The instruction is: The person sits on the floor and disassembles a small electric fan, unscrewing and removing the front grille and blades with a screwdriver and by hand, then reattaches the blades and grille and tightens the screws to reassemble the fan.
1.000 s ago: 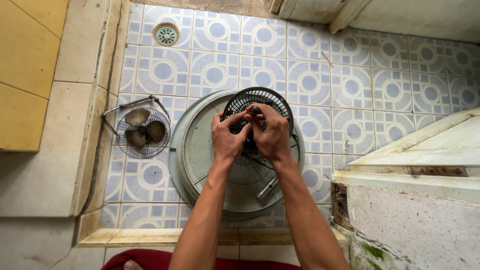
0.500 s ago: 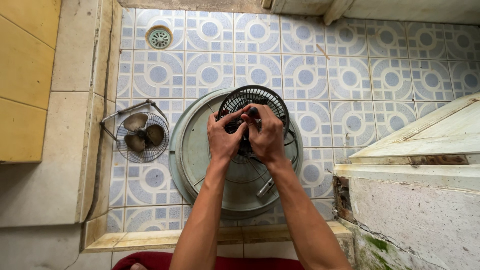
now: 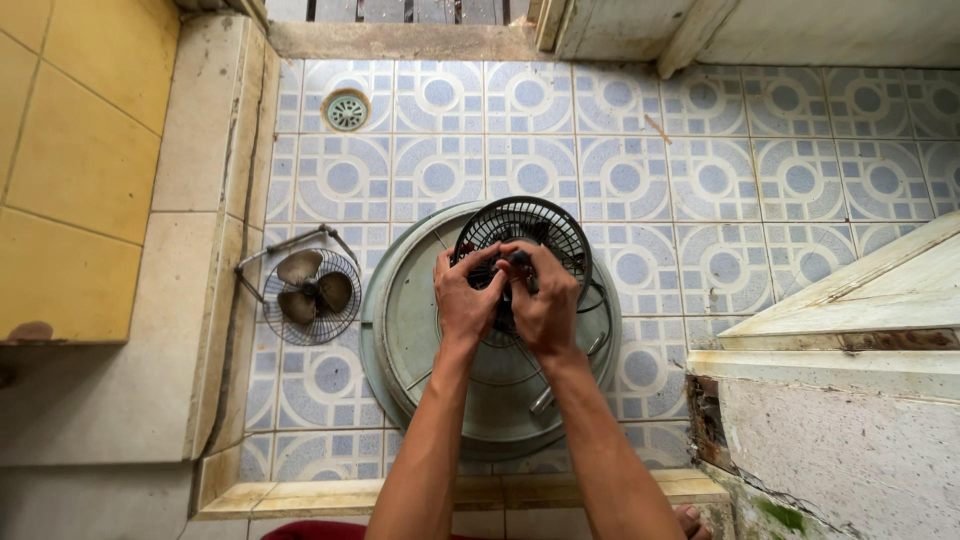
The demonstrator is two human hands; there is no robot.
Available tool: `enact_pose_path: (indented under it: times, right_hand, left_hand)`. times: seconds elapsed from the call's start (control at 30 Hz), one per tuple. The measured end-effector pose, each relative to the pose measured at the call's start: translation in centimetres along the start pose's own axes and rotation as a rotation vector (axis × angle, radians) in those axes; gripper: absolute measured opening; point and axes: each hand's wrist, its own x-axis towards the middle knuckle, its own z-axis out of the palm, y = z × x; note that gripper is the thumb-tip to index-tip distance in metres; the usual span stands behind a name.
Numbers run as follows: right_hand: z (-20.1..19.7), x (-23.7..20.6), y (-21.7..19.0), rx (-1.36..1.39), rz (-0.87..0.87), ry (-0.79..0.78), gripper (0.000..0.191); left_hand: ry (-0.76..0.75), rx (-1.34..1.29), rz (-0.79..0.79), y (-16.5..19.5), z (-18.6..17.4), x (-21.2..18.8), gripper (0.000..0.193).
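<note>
Both hands, left (image 3: 466, 300) and right (image 3: 545, 305), have fingers curled tight on a black fan grill (image 3: 525, 235), held over a round basin (image 3: 400, 330), with a small fan (image 3: 310, 292) lying nearby on the floor (image 3: 720, 190).

2 hands (image 3: 468, 300), 2 fan grilles (image 3: 535, 225), 1 basin (image 3: 400, 330), 1 floor drain (image 3: 346, 110).

A round black wire fan grille (image 3: 530, 228) is tilted up over a grey basin (image 3: 400, 330). Both hands grip its near edge.
</note>
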Motion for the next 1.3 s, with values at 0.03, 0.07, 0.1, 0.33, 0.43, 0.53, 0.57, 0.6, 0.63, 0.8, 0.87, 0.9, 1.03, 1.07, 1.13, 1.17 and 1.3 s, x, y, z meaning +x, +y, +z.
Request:
enact_pose_path:
  times: [0.03,0.07,0.1,0.33,0.43,0.53,0.57,0.6,0.63,0.8,0.87,0.9,1.03,1.07,1.13,1.17,1.3]
  right_hand:
    - [0.1,-0.3,0.0,-0.012,0.007,0.001,0.017]
    - [0.0,-0.4,0.0,-0.024,0.014,0.001,0.018]
    - [0.1,-0.7,-0.1,-0.035,0.022,-0.003,0.018]
    - [0.1,1.9,0.4,-0.047,0.043,-0.034,0.014]
    - [-0.7,2.7,-0.2,0.034,0.04,-0.191,0.018]
    - [-2.5,3.3,-0.2,0.072,0.049,-0.404,0.018]
    - [-2.8,3.4,-0.1,0.069,0.021,-0.445,0.017]
    - [-2.8,3.4,0.0,0.072,-0.009,-0.485,0.016]
    - [-2.6,3.4,0.2,0.052,-0.017,-0.437,0.017]
    - [-1.3,3.4,0.7,0.14,0.027,-0.262,0.011]
    - [-0.1,3.3,0.1,-0.037,0.057,-0.203,0.011]
    - [0.4,3.1,-0.4,-0.126,0.074,-0.175,0.013]
    - [0.5,2.7,-1.8,-0.083,0.115,-0.236,0.016]
    - [0.0,2.8,-1.8,-0.034,0.059,-0.302,0.017]
    - [-1.0,3.0,-1.5,-0.003,0.018,-0.434,0.016]
    - [-1.6,3.2,-1.1,-0.024,0.032,-0.498,0.014]
    - [-3.6,4.3,0.7,0.049,-0.052,-0.533,0.017]
  left_hand:
    - [-0.007,-0.001,0.005,0.0,0.0,0.0,0.04]
    - [-0.013,-0.002,0.01,0.0,0.0,0.0,0.04]
    - [-0.018,-0.002,0.01,0.0,0.0,0.0,0.04]
    - [0.001,-0.025,-0.034,0.2,0.1,-0.3,0.036]
    - [-0.015,-0.008,-0.038,0.2,0.0,0.1,0.033]
    - [-0.035,-0.01,-0.041,0.1,-0.2,0.4,0.032]
    - [-0.026,-0.011,-0.022,0.1,-0.3,0.3,0.033]
    - [-0.013,-0.008,-0.003,-0.1,-0.5,0.4,0.034]
    - [-0.026,-0.023,-0.026,-0.2,-0.6,0.5,0.034]
    - [-0.013,-0.034,-0.065,-0.6,0.1,0.2,0.037]
    - [0.008,-0.029,-0.052,-0.8,0.3,0.4,0.035]
    - [0.018,-0.027,-0.049,-0.9,0.4,0.4,0.034]
    - [-0.007,-0.047,-0.036,-1.2,0.2,0.6,0.035]
    - [-0.009,-0.046,-0.036,-1.2,0.1,0.7,0.036]
    - [-0.022,-0.035,-0.036,-1.1,-0.2,0.5,0.036]
    - [-0.034,-0.027,-0.036,-1.0,-0.4,0.4,0.034]
    - [-0.029,-0.044,-0.016,-0.1,-0.8,0.3,0.041]
